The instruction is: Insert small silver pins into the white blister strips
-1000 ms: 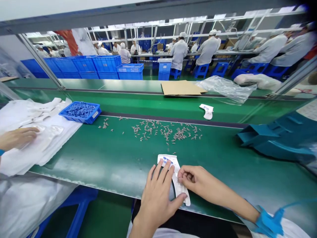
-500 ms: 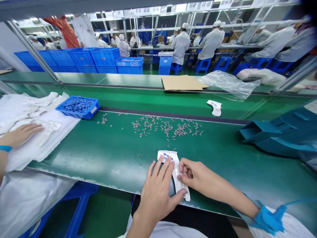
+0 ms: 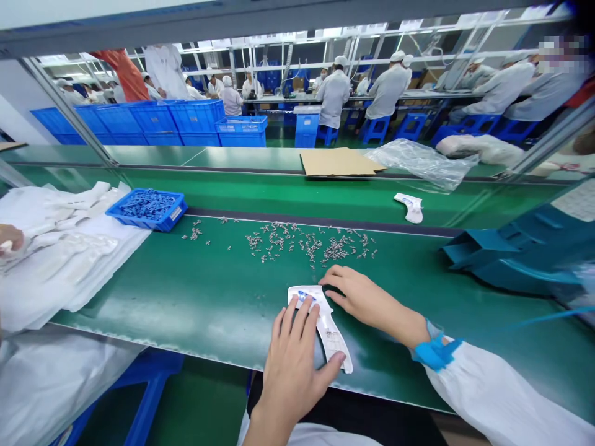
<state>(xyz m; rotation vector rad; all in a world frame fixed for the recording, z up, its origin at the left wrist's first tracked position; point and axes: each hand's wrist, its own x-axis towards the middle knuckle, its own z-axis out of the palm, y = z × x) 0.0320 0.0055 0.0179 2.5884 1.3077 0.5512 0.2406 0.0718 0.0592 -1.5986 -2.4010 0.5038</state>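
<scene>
A curved white plastic shell (image 3: 335, 337) with a blue piece (image 3: 304, 296) in its upper end lies on the green work surface in front of me. My left hand (image 3: 295, 350) holds it down, fingertips across the upper part and thumb on the lower end. Small details inside the shell are too fine to name. My right hand (image 3: 356, 294) is at the shell's upper right corner, fingertips low over the surface, thumb apart from the index finger. Nothing shows in it. Beyond it lie many tiny metal parts (image 3: 337, 248), scattered loosely.
At the left, a blue tray (image 3: 179, 212) of small blue parts stands beside white shells on a white sheet (image 3: 88, 272); another person's hand (image 3: 10, 238) is there. Another white shell (image 3: 411, 207) lies farther back. Teal bins (image 3: 506, 257) stand at right, cardboard (image 3: 339, 161) behind.
My right hand has moved off the shell's middle, up and away towards the metal parts, its fingers extending. My left hand stays on the shell. The co-worker's hand at left has drawn back.
</scene>
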